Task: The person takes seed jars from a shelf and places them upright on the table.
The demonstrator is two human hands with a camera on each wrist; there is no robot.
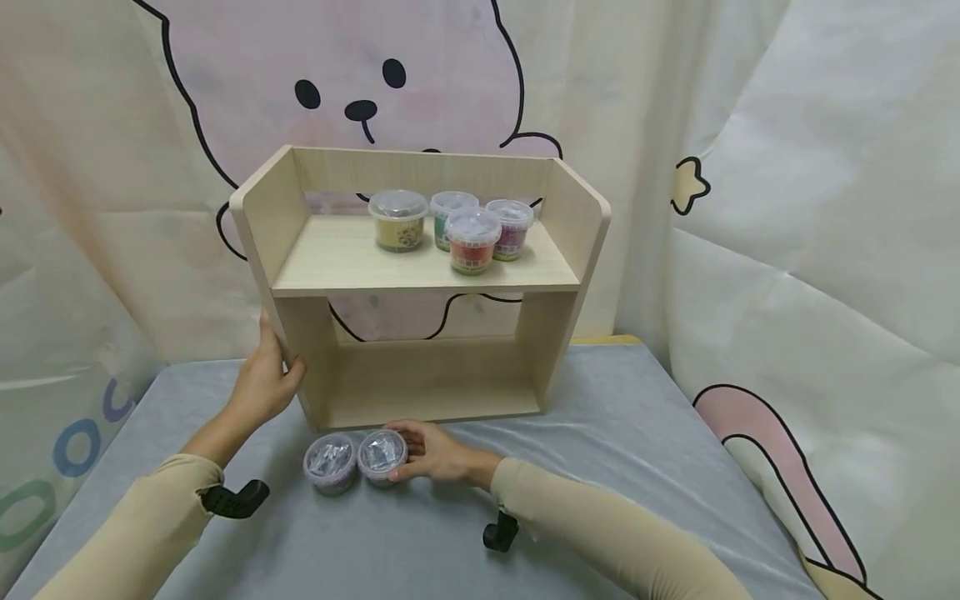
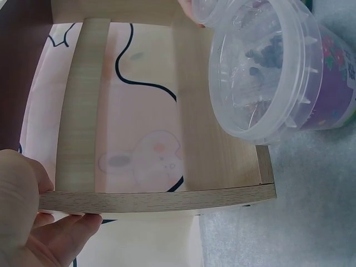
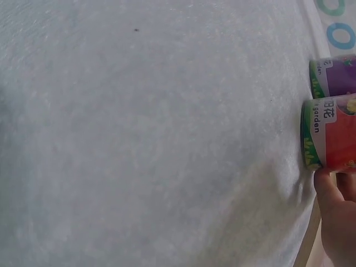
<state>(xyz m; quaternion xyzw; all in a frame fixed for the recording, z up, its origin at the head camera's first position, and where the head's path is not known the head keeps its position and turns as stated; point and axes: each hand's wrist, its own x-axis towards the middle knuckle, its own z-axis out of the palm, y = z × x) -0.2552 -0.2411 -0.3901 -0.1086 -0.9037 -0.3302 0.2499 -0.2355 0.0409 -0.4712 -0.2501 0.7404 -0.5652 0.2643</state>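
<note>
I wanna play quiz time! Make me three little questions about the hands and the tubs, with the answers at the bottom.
1. How many tubs stand on the upper level of the wooden unit?

2. True or false: the left hand is holding a tub.

3. Pick one: in the right wrist view, what is the main label colour on the tub that the right hand holds?
A) purple
B) red
C) blue

Key:
1. Four.
2. False; it grips the unit's side panel.
3. B; the red-labelled tub.
</note>
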